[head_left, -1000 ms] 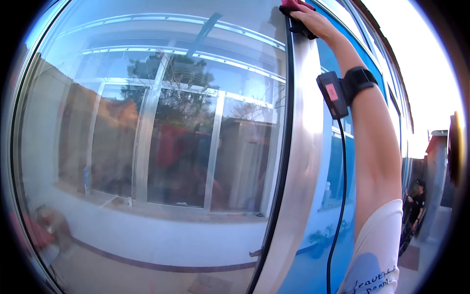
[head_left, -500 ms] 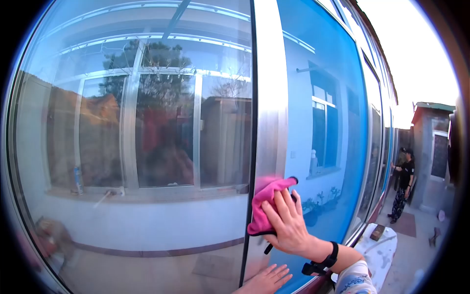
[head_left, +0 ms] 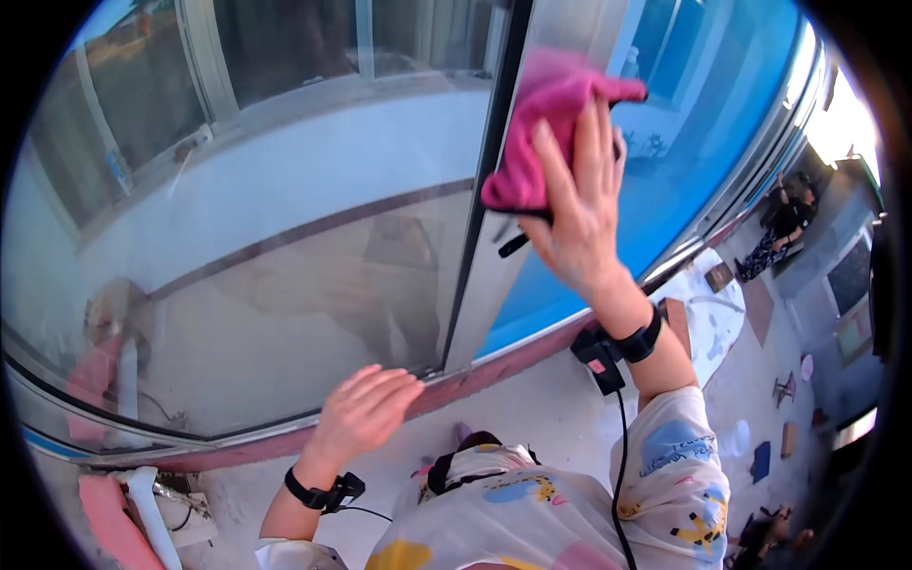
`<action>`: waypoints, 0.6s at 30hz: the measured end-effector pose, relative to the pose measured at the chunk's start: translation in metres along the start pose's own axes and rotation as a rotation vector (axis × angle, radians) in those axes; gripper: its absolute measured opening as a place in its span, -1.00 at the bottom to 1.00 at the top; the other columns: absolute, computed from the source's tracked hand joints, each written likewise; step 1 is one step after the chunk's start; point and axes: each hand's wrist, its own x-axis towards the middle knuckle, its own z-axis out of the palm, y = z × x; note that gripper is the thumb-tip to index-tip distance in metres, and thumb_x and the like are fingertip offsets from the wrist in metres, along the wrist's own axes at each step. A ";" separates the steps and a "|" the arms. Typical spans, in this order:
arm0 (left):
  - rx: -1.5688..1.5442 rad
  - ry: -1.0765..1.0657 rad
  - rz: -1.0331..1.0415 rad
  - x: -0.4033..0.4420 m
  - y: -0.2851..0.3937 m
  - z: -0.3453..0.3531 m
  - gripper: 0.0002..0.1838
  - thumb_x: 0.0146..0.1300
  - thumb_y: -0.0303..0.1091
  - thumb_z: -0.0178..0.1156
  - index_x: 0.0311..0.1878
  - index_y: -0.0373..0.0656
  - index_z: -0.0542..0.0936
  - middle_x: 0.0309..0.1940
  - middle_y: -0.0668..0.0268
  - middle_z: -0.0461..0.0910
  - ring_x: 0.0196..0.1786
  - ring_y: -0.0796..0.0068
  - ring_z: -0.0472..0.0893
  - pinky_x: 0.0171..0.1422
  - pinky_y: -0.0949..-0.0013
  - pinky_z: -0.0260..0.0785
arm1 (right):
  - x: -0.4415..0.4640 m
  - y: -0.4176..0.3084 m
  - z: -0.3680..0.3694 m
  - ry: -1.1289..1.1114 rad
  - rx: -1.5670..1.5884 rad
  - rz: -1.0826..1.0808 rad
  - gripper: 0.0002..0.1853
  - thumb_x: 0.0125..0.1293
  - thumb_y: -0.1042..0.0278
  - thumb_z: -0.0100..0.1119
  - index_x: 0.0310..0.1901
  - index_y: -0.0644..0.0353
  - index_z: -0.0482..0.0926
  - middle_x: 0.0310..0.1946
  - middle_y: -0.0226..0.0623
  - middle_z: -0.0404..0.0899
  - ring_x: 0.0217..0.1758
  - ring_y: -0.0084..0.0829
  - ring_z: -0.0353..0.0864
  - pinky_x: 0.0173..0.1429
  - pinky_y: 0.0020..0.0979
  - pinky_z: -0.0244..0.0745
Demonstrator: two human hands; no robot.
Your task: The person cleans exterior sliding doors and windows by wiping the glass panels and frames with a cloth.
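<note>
A pink cloth with dark edging lies against the silver window frame post, partly over the blue pane. My right hand presses it there, fingers spread over the cloth and holding it. A small black handle or latch sticks out just below the cloth. Low in front of the large glass pane, my left hand is empty, its fingers stretched out and side by side. Whether its fingertips touch the frame's lower edge, I cannot tell.
A white board-like surface with a brick on it stands to the right. Farther off, a person in dark clothes is by the windows. Red and pale blue pieces lie at lower left. A cable hangs from my right wrist.
My view has tilted downward, bringing my torso and the ground into sight. My right hand still holds the cloth on the post. My left hand now shows farther left, in front of the clear pane.
</note>
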 end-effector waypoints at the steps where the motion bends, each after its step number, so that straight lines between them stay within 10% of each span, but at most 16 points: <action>1: 0.015 0.025 -0.058 -0.015 -0.001 -0.002 -0.74 0.04 -0.56 0.23 -0.15 -0.15 0.65 -0.23 0.27 0.68 -0.12 0.30 0.66 0.07 0.22 0.47 | -0.044 -0.008 0.017 -0.044 0.010 0.009 -0.29 -0.22 0.24 0.43 0.13 -0.10 0.52 0.35 0.10 0.12 0.42 0.17 0.07 0.33 0.27 -0.05; 8: 0.006 -0.033 -0.325 -0.065 -0.013 0.004 -0.70 0.06 -0.58 0.22 -0.09 -0.15 0.63 -0.27 0.25 0.67 -0.20 0.27 0.66 -0.02 0.23 0.51 | -0.237 -0.070 0.084 -0.420 0.138 0.228 -0.49 -0.04 0.42 0.26 0.05 -0.11 0.54 0.10 -0.20 0.31 0.26 -0.10 0.27 0.34 0.27 -0.04; 18: -0.062 -0.026 -0.285 -0.059 -0.003 0.023 -0.69 0.08 -0.58 0.22 -0.06 -0.14 0.62 -0.26 0.26 0.67 -0.23 0.27 0.66 -0.13 0.30 0.50 | -0.105 -0.041 0.062 0.081 0.158 0.194 -0.41 -0.07 0.46 0.27 0.13 0.00 0.53 0.35 0.04 0.17 0.40 0.15 0.14 0.34 0.22 -0.07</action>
